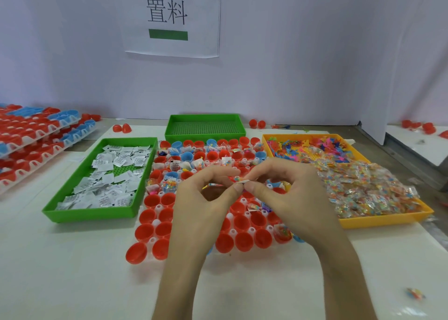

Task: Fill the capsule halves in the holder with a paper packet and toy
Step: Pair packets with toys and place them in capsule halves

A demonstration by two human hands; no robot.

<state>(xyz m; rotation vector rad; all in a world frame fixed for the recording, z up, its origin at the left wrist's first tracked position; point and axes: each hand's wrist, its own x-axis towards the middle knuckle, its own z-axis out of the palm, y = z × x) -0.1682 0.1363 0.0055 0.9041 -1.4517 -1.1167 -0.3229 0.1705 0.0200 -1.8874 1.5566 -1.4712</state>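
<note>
A white surface [72, 271] is backed by a pale wall bearing a paper sign [172, 18]. A white plastic holder [158, 208] of red and blue capsule halves [152, 201] is flanked by a green tray [70, 181] of white paper packets [109, 176], left, and a yellow toy tray [378, 220], right. Above the holder, a small colourful packet [240, 180] is pinched by left hand [203, 198] and right hand [286, 193].
</note>
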